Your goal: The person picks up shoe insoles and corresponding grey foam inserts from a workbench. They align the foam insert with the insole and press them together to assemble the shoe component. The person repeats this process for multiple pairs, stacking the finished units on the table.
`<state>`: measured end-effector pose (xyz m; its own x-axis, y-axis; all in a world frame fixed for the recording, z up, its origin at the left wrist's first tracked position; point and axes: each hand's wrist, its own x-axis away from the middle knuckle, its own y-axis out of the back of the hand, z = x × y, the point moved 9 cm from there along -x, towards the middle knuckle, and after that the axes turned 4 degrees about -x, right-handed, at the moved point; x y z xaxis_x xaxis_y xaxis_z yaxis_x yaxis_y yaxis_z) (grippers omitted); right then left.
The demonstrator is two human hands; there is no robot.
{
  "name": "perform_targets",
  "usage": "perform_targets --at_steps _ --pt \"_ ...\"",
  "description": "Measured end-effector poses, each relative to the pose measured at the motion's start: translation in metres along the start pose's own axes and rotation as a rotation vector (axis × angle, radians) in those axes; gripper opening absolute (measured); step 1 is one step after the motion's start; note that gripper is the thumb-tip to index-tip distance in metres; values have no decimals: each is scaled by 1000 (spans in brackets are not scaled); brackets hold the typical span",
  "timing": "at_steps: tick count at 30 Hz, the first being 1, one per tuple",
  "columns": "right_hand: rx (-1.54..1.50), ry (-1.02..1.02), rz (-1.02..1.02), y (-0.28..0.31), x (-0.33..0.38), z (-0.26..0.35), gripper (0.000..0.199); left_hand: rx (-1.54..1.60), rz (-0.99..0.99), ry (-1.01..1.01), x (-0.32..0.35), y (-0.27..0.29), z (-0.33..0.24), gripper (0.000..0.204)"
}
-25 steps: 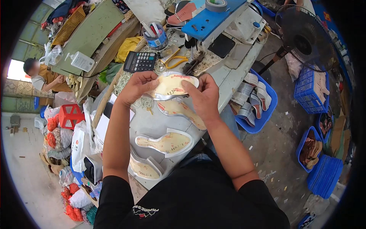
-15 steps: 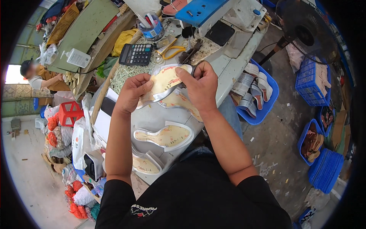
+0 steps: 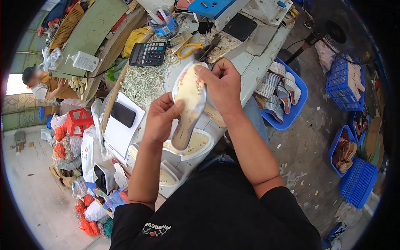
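Both hands hold a cream shoe insole (image 3: 189, 89) with a silvery edge and red and black marks, tilted nearly upright above the table. My left hand (image 3: 162, 118) pinches its narrow middle, thumb on the cream face. At the wide upper end, my right hand (image 3: 223, 87) grips the edge between thumb and curled fingers. Below the held piece lies a similar insole (image 3: 199, 143), partly covered by it. Another insole (image 3: 166, 177) rests nearer my body, beside my left forearm. One more insole (image 3: 214, 116) shows only in part behind my right wrist.
On the table are a calculator (image 3: 148, 54), yellow-handled pliers (image 3: 187, 50), tangled pale string (image 3: 141, 85) and a black phone (image 3: 123, 115) on white paper. At right stand a blue basin (image 3: 281, 125) of shoe parts, a fan (image 3: 335, 31) and a blue crate (image 3: 333, 89). A person (image 3: 46, 85) is far left.
The insole has swung from lying slanted sideways to nearly upright, its narrow end now pointing toward me. My left hand has moved down and to the right; my right hand keeps its grip.
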<state>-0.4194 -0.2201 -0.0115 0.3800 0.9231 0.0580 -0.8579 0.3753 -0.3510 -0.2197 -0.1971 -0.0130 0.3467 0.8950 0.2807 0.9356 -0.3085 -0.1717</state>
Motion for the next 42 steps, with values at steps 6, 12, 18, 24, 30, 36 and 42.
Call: perform_targets --at_steps 6,12,18,24,30,36,42 --pt "-187 -55 130 4 18 2 29 117 -12 -35 1 -39 5 27" --pt "134 -170 428 21 52 -5 44 125 -144 -90 -13 -43 0 26" --pt "37 -344 433 -1 51 -18 45 207 -249 -146 -25 -33 -16 25" --pt "200 -188 555 -8 77 1 42 74 -128 -126 23 -11 -3 32" --pt "323 364 612 -26 96 86 21 -77 36 -308 77 -27 -30 32" --pt "412 736 585 -26 119 120 23 -344 118 -479 88 -23 -74 19" --pt "457 739 618 -20 122 106 38 -253 75 -438 86 -13 -49 19"
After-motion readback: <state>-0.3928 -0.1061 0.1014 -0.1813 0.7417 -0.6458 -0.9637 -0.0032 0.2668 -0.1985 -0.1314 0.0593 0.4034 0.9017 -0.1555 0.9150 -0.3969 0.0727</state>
